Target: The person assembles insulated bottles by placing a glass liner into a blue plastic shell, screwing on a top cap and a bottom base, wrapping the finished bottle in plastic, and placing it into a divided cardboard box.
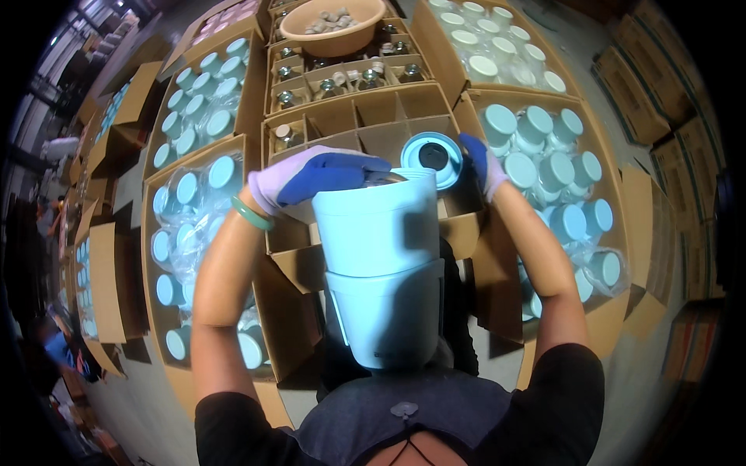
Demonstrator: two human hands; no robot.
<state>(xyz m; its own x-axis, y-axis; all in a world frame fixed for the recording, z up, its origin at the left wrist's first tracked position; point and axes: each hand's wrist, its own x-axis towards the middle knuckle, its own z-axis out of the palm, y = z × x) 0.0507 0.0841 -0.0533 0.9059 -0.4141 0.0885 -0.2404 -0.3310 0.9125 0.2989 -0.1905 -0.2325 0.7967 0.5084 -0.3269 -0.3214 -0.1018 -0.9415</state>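
Head view: divided carton (454,233) ahead, and before the middle of its near edge the blue tub (379,233), long axis pointing toward the carton, mouth at the far end. Left hand (326,175) lies across the mouth's left side, fingers extended; with the thumb unseen, I cannot tell its grip. Right hand (483,167) grasps the lid (417,141) by its right edge, just right of the mouth and nearer this hand. A shiny piece (385,179) inside the mouth is mostly hidden.
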